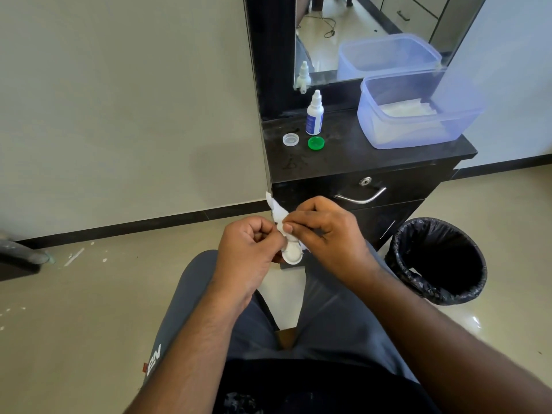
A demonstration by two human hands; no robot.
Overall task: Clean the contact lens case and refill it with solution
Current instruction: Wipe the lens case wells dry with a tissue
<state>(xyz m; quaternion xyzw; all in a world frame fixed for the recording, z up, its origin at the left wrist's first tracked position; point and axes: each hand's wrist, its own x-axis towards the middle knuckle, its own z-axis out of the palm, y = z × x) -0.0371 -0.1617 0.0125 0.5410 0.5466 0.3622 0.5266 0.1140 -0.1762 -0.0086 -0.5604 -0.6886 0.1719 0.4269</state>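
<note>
A pale wall and glossy floor frame a dark cabinet (367,156) with a mirror above it, and you sit in front of it with your hands over your lap. Your left hand (251,249) is curled round the case (291,254), holding it just below your fingers with one round white well facing up. Your right hand (322,231) pinches a tissue (277,212) between thumb and fingertips, and the tissue's lower end touches the case while its free corner sticks up toward the cabinet.

The step in hand looks like wiping the well dry. Keep the case steady in your left grip and let the right do the turning: press a twisted point of tissue into the well and sweep round the wall and rim, so no lint or moisture stays. Turn to a clean patch of tissue for the second well; whether it is done already cannot be told.

On the cabinet top the bottle (314,116) stands upright, with the clear cap (290,140) and green cap (316,143) lying just in front of it. A bin (418,243) stands near your right knee for the used tissue.
</note>
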